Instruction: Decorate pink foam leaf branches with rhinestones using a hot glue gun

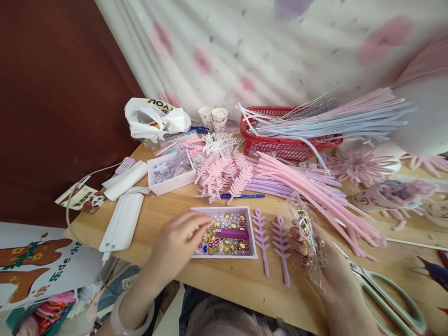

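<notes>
My left hand (184, 240) is over the left side of a white box (254, 233) of pearls and coloured gems, its fingers pressed together; whatever they may hold is too small to make out. Inside the box lies a purple lighter (231, 234). My right hand (320, 256) grips a clear plastic bag (308, 233) with gold-coloured pieces in it. Between the box and that hand, two lilac leaf-shaped stems (262, 242) lie side by side on the wooden table (227, 275).
Green-handled scissors (381, 289) lie at the right. Behind are pink stems (301, 191), a blue pen (245, 196) and a red basket (287, 148) of stems. A white power bank (122, 221) with a cable, a second box (175, 182) and a plastic bag (154, 119) are at left.
</notes>
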`<state>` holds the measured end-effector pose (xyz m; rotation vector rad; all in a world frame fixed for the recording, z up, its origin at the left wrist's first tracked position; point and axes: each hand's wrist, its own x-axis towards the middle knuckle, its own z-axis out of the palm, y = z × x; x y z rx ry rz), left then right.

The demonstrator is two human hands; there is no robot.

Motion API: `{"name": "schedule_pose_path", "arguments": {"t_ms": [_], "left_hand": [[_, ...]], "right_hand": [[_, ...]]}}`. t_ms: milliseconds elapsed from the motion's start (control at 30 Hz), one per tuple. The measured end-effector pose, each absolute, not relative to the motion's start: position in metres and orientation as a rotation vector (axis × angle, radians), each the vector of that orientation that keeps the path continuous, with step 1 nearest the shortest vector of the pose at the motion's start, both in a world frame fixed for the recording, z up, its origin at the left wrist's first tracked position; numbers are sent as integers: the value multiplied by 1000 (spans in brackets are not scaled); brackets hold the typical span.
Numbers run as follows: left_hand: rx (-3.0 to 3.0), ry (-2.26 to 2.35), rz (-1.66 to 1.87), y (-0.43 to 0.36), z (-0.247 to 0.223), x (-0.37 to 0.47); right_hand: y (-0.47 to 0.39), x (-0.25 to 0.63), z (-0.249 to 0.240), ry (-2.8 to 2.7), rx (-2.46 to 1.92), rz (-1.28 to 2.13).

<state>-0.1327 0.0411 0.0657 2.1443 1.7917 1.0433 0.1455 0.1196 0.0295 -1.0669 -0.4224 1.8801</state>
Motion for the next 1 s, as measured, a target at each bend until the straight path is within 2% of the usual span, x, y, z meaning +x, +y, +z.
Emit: {"name": "schedule_pose_path", "arguments": {"t_ms": [167, 400, 600, 767, 900, 1000], "left_hand": [[2286, 1677, 391, 56, 57, -104], [2133, 1739, 90, 70, 62, -101], [2133, 1741, 107, 76, 73, -107], [1924, 1793, 576, 64, 83, -140], [1587, 2062, 847, 46, 74, -173], [1580, 2392, 701, 35, 57, -190]], "right_hand": [[120, 142, 42, -331, -1011, 1914], [117, 144, 39, -232, -1048, 1948], [115, 147, 34, -290, -1036, 1904], [115, 147, 33, -376, -1041, 1888], [115, 145, 30, -407, -1081, 1884], [117, 141, 30, -344, -1176, 1795]]}}
